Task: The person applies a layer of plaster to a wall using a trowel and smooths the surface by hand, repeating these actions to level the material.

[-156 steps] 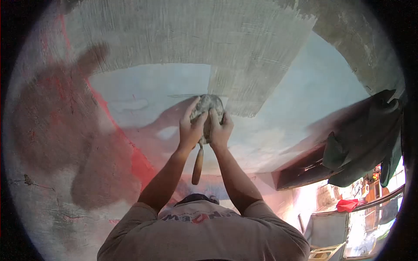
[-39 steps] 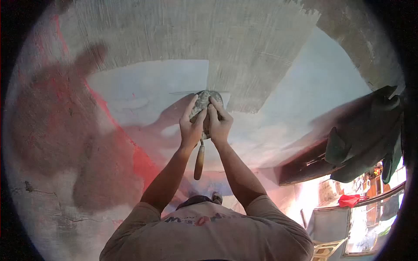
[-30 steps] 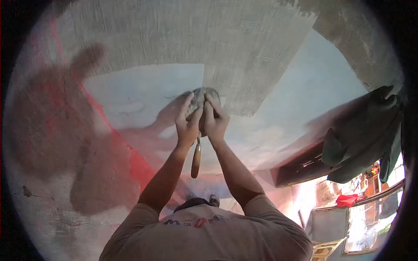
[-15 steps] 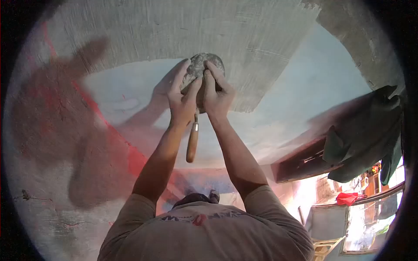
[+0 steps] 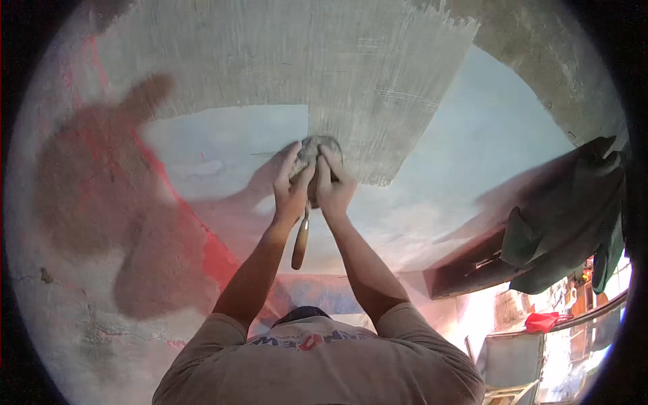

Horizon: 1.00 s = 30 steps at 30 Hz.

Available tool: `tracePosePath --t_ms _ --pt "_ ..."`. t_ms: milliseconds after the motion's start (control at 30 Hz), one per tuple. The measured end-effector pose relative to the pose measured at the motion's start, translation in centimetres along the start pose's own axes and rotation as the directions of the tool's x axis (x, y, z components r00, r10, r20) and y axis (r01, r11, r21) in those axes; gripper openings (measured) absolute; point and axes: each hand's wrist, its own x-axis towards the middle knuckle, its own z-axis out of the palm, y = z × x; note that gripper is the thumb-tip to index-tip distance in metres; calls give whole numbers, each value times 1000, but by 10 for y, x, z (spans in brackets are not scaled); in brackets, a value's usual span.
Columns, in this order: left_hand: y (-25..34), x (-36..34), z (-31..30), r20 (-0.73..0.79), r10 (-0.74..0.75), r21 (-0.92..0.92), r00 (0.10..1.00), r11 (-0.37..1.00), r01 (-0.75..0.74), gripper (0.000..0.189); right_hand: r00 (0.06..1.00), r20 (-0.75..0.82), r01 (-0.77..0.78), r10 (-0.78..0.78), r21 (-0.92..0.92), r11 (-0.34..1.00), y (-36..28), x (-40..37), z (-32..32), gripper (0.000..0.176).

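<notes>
Head view shows my two hands together in front of me, with the arms stretched up towards a painted wall [image 5: 439, 175]. Between them is the trowel [image 5: 309, 152], whose grey blade has a rounded top edge and is smeared with something pale. My left hand [image 5: 290, 192] grips the blade from its left side, the fingers lying along the edge and the thumb on the near face. My right hand [image 5: 337, 189] grips it from the right side in the same manner, and both thumbs lie close to each other near the middle. The wooden handle [image 5: 300, 244] hangs below my hands, a little tilted and free of any finger. The blade is at the wall, but my hands hide whether all of it is touching.

Above my hands there is a grey coat [image 5: 364, 88] with streaks, and its lower border comes down just behind the blade. To the left of my left hand is a pale blue patch [image 5: 223, 135], then a red band [image 5: 219, 260], and farther to the left a big shadow [image 5: 81, 182]. Well to the right of my right hand hangs a dark green cloth [image 5: 570, 216], and below this cloth lies a red cloth [image 5: 542, 322]. Nearest to me, below both hands, is my shirt [image 5: 317, 374] with printed letters.
</notes>
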Motion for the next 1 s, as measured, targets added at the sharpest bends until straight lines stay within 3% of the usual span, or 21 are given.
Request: tracePosePath --t_ms 67,233,267,300,333,367,400,467,533,567,600,633,700,733,767,833,867,900,933,967,1000 --pt "3 5 -1 3 108 34 994 994 -108 56 990 52 -130 129 28 991 -12 -7 -5 26" --pt "74 39 22 -60 33 -47 998 998 -36 57 999 12 36 -37 88 995 -42 52 3 24" --pt "76 36 21 -61 11 -77 998 997 -15 57 998 51 -50 47 62 997 -39 45 -3 25" --pt "57 24 16 -56 27 17 998 1000 -26 54 987 93 -133 130 30 991 -38 31 -12 26" --pt "34 8 12 0 -43 -110 999 993 43 53 969 138 -207 205 -3 978 -34 17 -20 26" --pt "10 -17 9 -5 20 6 1000 1000 -20 54 985 149 -86 83 15 996 -8 -2 -28 27" --pt "-3 -40 8 -2 77 125 997 989 -76 54 969 156 -199 191 38 979 13 -25 -42 28" --pt "0 -69 -16 263 -241 190 934 962 194 54 925 107 -371 365 48 927 25 -66 -90 30" --pt "16 -49 -21 369 -134 230 920 972 50 53 928 -17 -370 372 60 927 37 -84 -145 35" --pt "32 -21 -20 352 102 226 930 955 -190 52 899 -89 -420 428 97 902 43 -93 -171 36" --pt "53 24 -19 356 530 446 769 627 -639 51 879 -196 -428 435 79 900 50 -100 -193 38" --pt "107 58 -2 311 606 444 732 589 -676 50 806 -244 -529 539 110 841 45 -103 -217 39" --pt "172 129 22 435 783 504 445 197 -841 50 787 -338 -497 516 147 855 45 -112 -252 42" --pt "188 154 37 483 768 595 420 64 -801 55 767 -366 -486 527 203 850 49 -118 -268 42" --pt "194 167 51 534 745 663 401 -75 -745 60 745 -401 -525 533 139 839 37 -120 -279 43" --pt "173 165 68 605 635 706 480 -150 -692 66 735 -479 -574 480 -62 816 27 -128 -307 43" --pt "157 161 74 626 583 725 518 -189 -662 69 690 -527 -611 495 -58 790 25 -134 -320 42" --pt "130 142 73 655 498 723 568 -197 -662 71 695 -533 -526 482 81 847 37 -146 -336 42" --pt "92 113 67 678 404 722 614 -205 -661 73 651 -558 -580 514 72 812 28 -151 -346 42" --pt "38 87 59 727 442 654 526 -212 -726 73 676 -556 -561 483 36 827 35 -161 -362 43" --pt "-21 57 43 794 364 579 486 -212 -787 75 698 -551 -548 458 1 836 41 -173 -379 44"
